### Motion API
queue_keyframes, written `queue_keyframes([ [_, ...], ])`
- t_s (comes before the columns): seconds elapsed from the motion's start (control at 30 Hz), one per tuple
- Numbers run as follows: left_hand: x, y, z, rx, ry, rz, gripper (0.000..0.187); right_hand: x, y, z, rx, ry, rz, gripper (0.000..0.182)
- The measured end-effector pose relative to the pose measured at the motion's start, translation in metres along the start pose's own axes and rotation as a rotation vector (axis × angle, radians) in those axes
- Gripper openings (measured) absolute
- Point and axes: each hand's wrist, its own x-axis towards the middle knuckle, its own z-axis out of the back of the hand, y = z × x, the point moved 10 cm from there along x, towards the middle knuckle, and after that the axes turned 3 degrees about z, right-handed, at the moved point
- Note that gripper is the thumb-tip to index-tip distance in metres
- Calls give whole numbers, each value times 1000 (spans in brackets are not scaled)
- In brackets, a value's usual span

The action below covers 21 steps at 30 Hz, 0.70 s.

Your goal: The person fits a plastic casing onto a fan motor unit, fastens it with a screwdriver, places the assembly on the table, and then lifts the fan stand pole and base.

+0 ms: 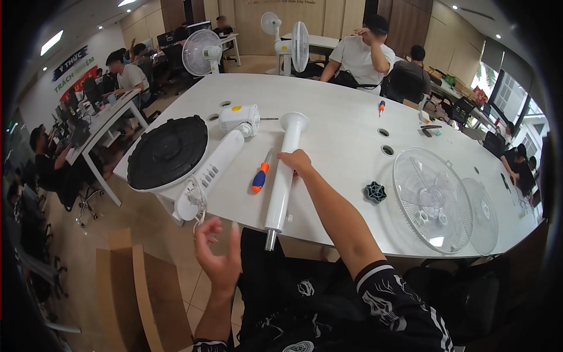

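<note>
My right hand point(298, 162) is wrapped round the white fan pole point(280, 196), which lies on the table with its metal end jutting past the front edge. Just off that edge, my left hand point(218, 249) is raised with fingers apart and holds nothing. Nearest to it is the coiled power cord point(200, 202) at the low end of the white fan body point(218, 159), whose motor head point(239, 120) points right. Between body and pole lies a blue and orange screwdriver point(259, 178). A round black fan base point(169, 150) rests at the left.
A fan grille point(433, 199) with clear blades, a second grille point(482, 216) and a dark star-shaped knob point(375, 192) lie on the white table point(337, 132) at right. A small screwdriver point(382, 108) lies farther back. An open cardboard box point(141, 293) stands on the floor. A person point(365, 56) sits opposite.
</note>
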Motion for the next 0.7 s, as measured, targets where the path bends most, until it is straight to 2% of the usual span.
queue_keyframes([
  [0.17, -41, -10, -12, -68, 195, 1, 34, -2, -21, 10, 247, -149, 144, 62],
  [0.23, -54, -10, -16, -97, 219, 9, 35, -65, 19, 45, 387, -164, 353, 50],
  [0.3, -72, -10, -28, -150, 325, 48, 38, -121, 49, 82, 378, -206, 507, 43],
  [0.33, -81, -10, -37, -147, 395, 51, 49, -142, 51, 93, 375, -203, 489, 43],
  [0.4, -101, -5, -57, -136, 496, 59, 69, -193, 75, 120, 380, -253, 731, 41],
  [0.43, -114, 7, -69, -125, 536, 123, 78, -210, 76, 125, 374, -236, 715, 41],
  [0.5, -140, 37, -94, -77, 577, 232, 98, -253, 82, 135, 398, -270, 853, 44],
  [0.53, -151, 51, -105, -22, 582, 184, 105, -264, 74, 131, 397, -252, 822, 44],
  [0.6, -185, 98, -140, -19, 671, 49, 94, -282, 63, 125, 390, -284, 803, 46],
  [0.63, -199, 112, -141, -16, 680, 66, 94, -283, 51, 115, 385, -262, 777, 48],
  [0.7, -243, 134, -170, -313, 1091, 301, 66, -293, 33, 105, 364, -275, 797, 48],
])
